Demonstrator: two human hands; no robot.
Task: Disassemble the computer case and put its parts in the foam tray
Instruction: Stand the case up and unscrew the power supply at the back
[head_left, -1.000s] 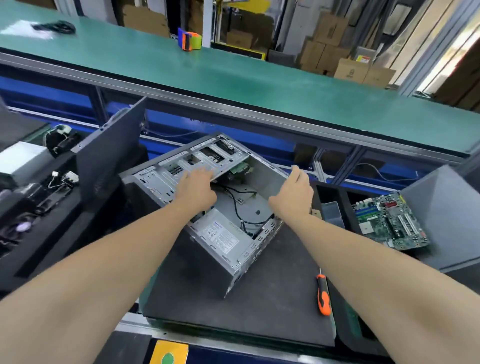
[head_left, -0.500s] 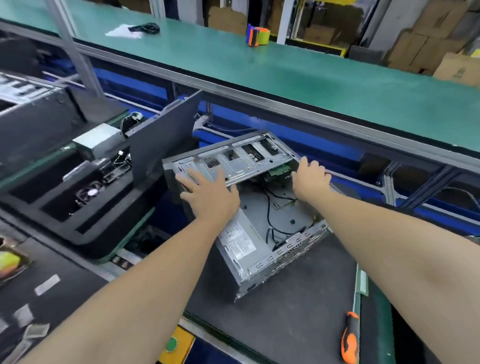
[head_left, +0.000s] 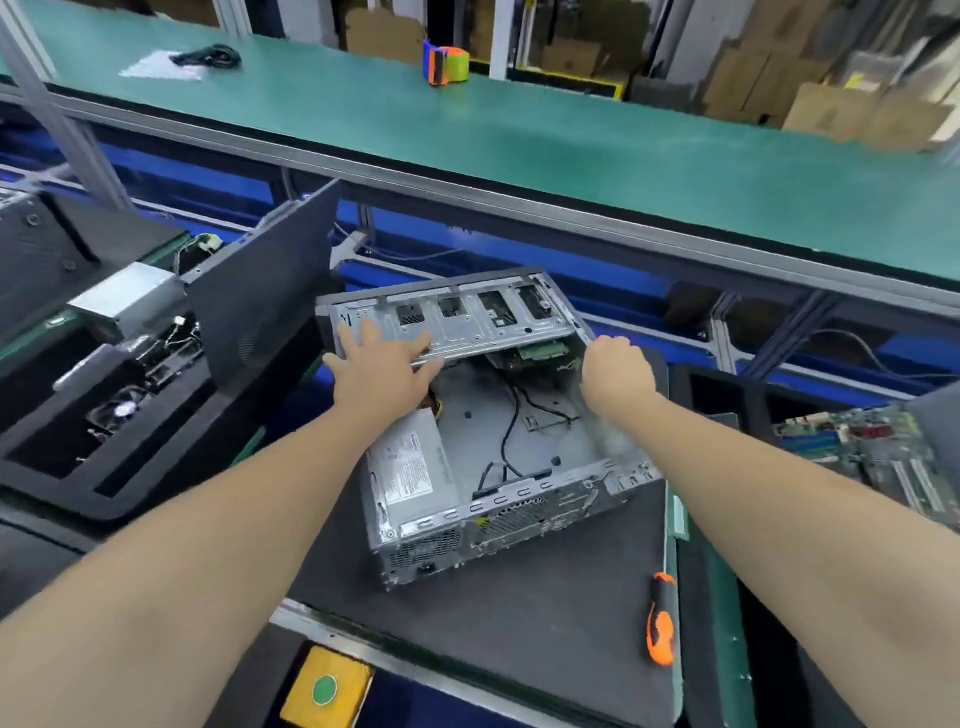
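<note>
Nearest, a yellow box with a green button sits at the front edge, and an orange-and-black screwdriver lies on the dark mat covering the tabletop. On that mat rests the open computer case, its power supply at the near left corner and black cables loose on its floor. The left hand lies flat, fingers spread, on the perforated drive cage; the right hand is curled over the case's far right edge, gripping it. To the left stands the foam tray holding a fan and a metal box; a motherboard lies to the right. Beyond, a tape dispenser stands on the green conveyor.
</note>
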